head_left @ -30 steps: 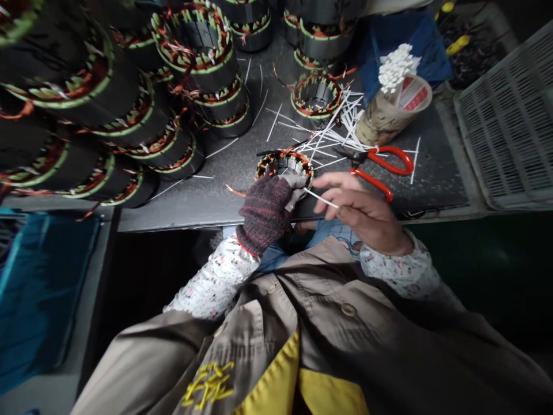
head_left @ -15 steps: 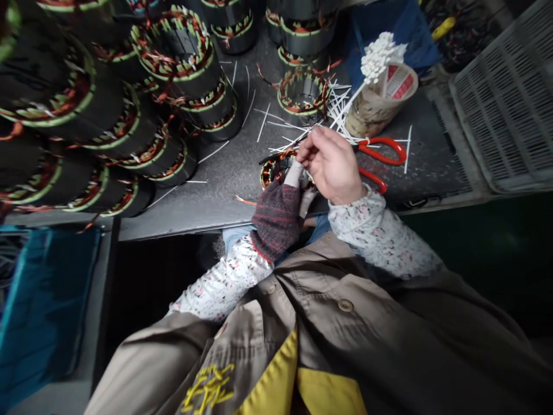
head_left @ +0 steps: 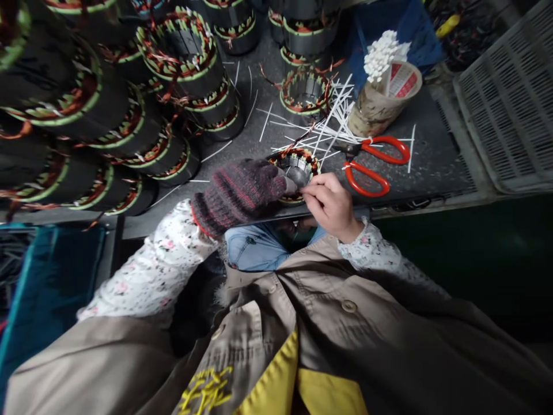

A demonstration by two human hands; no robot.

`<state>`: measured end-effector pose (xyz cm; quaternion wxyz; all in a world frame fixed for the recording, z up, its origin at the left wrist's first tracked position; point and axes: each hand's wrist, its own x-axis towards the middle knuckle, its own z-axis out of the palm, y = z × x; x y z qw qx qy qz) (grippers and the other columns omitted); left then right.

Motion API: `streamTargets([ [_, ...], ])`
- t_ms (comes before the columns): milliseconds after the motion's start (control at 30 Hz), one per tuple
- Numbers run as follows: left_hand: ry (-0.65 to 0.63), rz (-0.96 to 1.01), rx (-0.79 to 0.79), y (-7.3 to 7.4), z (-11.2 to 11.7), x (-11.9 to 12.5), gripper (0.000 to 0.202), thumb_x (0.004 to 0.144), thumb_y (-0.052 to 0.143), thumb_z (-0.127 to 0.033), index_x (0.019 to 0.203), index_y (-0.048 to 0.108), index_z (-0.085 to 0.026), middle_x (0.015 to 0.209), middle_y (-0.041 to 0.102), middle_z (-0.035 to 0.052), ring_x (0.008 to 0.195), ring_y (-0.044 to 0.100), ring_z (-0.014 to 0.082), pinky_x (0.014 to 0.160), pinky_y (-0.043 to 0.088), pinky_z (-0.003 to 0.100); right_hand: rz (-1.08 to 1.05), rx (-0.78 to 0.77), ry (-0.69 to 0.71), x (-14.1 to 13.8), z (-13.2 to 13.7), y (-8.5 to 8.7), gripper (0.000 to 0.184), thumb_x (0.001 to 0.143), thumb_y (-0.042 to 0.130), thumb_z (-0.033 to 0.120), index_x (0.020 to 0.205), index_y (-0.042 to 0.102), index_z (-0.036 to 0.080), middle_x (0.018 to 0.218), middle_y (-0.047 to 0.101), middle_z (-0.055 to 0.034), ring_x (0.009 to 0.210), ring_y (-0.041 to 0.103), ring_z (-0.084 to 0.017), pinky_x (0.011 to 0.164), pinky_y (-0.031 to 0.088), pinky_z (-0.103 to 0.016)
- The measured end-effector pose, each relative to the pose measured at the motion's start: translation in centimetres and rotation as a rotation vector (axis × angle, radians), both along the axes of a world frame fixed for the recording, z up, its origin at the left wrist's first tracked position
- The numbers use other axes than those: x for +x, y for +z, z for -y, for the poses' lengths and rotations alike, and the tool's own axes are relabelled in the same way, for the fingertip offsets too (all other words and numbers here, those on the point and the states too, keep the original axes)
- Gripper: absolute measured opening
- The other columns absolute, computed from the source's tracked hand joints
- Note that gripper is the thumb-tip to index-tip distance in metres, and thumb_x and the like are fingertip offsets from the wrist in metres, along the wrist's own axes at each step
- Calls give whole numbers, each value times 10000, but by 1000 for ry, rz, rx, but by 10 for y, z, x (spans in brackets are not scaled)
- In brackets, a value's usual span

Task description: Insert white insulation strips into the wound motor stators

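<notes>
A small motor stator [head_left: 298, 164] with copper windings and a pale green slotted rim stands at the table's near edge. My left hand [head_left: 244, 190], in a dark knitted glove with bare or wrapped fingertips, is closed over its left side. At the near rim, my right hand [head_left: 330, 202] is bare, thumb and fingers pinched together against the left fingertips. Whatever lies in that pinch is too small to make out. Red-handled scissors [head_left: 374, 164] lie just right of the stator, blades pointing left.
Another stator [head_left: 306, 92] stands behind, beside scattered white sticks [head_left: 339, 109]. A tub [head_left: 384, 98] holds a bundle of white sticks. Stacked stators [head_left: 181, 63] fill the left. A grey plastic crate [head_left: 510, 98] stands right; a blue bin [head_left: 56, 288] is at lower left.
My left hand has swung leftward onto the stator's side. The right hand has come down from above the stator to its near rim, uncovering the scissors.
</notes>
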<state>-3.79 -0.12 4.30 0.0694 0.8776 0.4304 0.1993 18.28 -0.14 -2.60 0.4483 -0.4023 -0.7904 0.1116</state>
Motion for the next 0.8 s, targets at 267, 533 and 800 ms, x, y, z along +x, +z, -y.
streamTargets([
  [267,-238,-197,32,19,-11,-2,276,1025,429,-275,1040,691,-191,1018,709,77,1092,659,263,1133,459,494,-63,138,-54,13,-7,12,180,969,543,286,842,658,232,872,659,-43,767,646,-168,714,550,-339],
  [533,-505,-82,162,16,-31,2,282,988,534,-375,1159,645,-179,1331,670,117,1321,590,299,1241,395,563,22,78,-556,90,-145,35,242,984,561,448,964,623,215,1012,620,-78,892,641,-212,812,547,-414],
  [800,-131,93,331,-36,-5,15,149,982,579,-356,951,588,-211,949,733,49,930,705,211,1088,553,516,-172,-2,-337,101,-148,32,238,1008,545,487,988,590,254,1035,700,-66,795,644,-157,676,526,-332],
])
